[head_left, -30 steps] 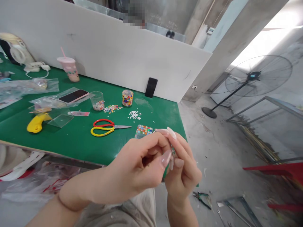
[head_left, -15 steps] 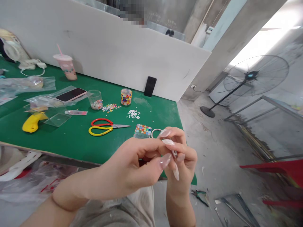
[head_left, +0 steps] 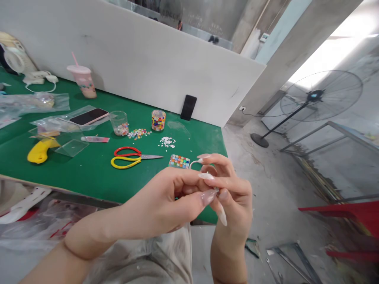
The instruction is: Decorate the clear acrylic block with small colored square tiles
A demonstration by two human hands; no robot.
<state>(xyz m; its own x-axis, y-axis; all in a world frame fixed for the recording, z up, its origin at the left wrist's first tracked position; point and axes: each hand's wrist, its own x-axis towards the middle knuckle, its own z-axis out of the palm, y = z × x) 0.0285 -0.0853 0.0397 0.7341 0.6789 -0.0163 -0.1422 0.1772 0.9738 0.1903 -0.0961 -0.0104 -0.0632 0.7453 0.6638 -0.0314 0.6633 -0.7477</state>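
Observation:
My left hand (head_left: 180, 199) and my right hand (head_left: 235, 193) meet fingertip to fingertip above the near right part of the green table. Both are closed in a pinch. Something tiny shows between the fingertips, too small to name. Just behind the hands lies a clear square piece covered with coloured mosaic tiles (head_left: 180, 160). Beside it a thin white ring (head_left: 192, 163) is partly hidden by my fingers. Scissors (head_left: 137, 157) with one red and one yellow handle lie to the left. Farther back are white chips (head_left: 167, 142) and a round mosaic-covered cup (head_left: 158, 120).
A clear cup (head_left: 120, 124) stands by coloured chips (head_left: 139, 134). Farther left are a phone (head_left: 90, 116), a small tube (head_left: 96, 139), a yellow tool (head_left: 40, 152) and a pink drink cup (head_left: 84, 83). Another phone (head_left: 188, 107) leans on the white partition (head_left: 148, 59).
Both hands stay together; the right hand has shifted slightly to the right and its fingers have changed position around the tiny thing. The objects on the table have stayed put.

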